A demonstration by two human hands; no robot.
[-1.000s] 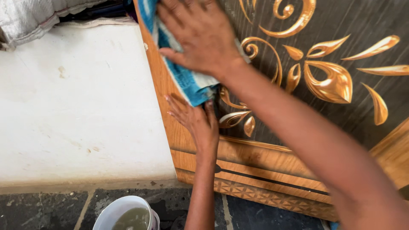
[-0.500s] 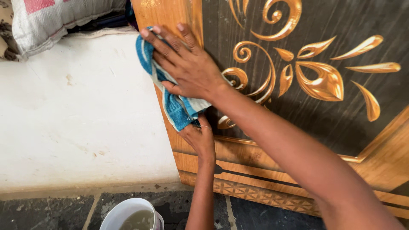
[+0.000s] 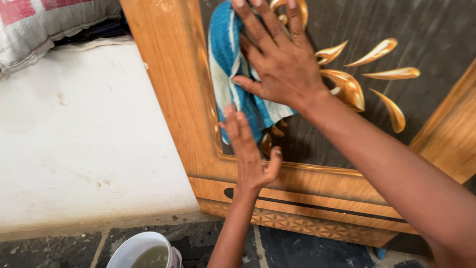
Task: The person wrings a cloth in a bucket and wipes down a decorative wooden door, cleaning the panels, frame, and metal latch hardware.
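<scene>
Wooden door (image 3: 168,99): largest item, standing upright. Light brown frame around a dark grey panel; a carved patterned strip runs along its bottom edge, with a dark line above that.

White ledge (image 3: 74,139): flat plastered surface directly left of the door, stained in places, ending at a step edge level with the door's bottom rail.

Stone floor (image 3: 307,253): dark slabs below the door and the ledge.

Sack (image 3: 44,25): grey woven, with a red patch, lying at the far end of the ledge, up and left of the door's frame.

Gold leaf ornament (image 3: 382,74): raised petals and curls on the door's dark panel, right of the cloth; partly hidden by the right hand.

Cloth (image 3: 228,74): blue towel with pale stripes, pressed flat against the door's dark panel just inside the left frame, its lower end hanging loose.

Right hand (image 3: 280,62): palm down on the cloth, fingers spread and pointing up, pinning the cloth to the door rather than clenching it.

Left hand (image 3: 250,154): open, fingers straight, resting flat on the door just below the cloth, fingertips touching the cloth's lower edge; grasping nothing.

Cup (image 3: 146,250): white, round, holding murky liquid, on the floor below the door's lower left corner.
</scene>
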